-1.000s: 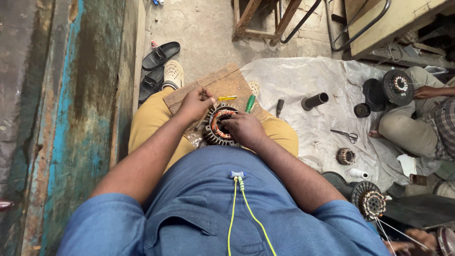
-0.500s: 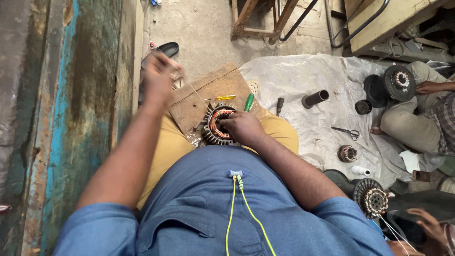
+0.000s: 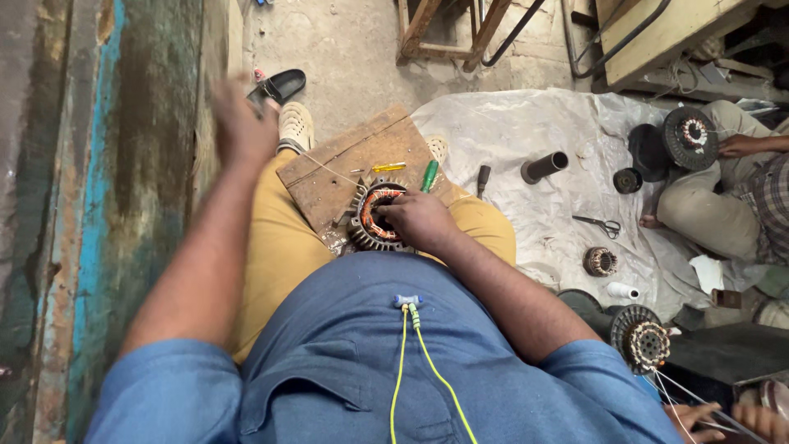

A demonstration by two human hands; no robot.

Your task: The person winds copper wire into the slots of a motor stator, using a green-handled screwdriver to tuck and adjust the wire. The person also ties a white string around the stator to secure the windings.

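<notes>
Down on the person's lap, the motor stator (image 3: 376, 215) with its copper windings sits on the near edge of a wooden board (image 3: 345, 168) laid across the thighs. The right hand (image 3: 421, 220) rests on the stator's right rim, fingers curled over it and pinning it down. A thin wire (image 3: 325, 164) runs from the stator up and left to the left hand (image 3: 240, 125), which is raised far out over the left knee; it is blurred, and I cannot tell how tightly the fingers pinch the wire. A yellow screwdriver (image 3: 388, 167) and a green screwdriver (image 3: 429, 175) lie at the board's far right edge. Left of the raised arm a painted wall (image 3: 107, 164) stands close, leaving little room on that side. Right of the board a plastic sheet (image 3: 509, 123) spreads wide, with a black tube (image 3: 544, 166) and scissors (image 3: 598, 224) well apart on it.
</notes>
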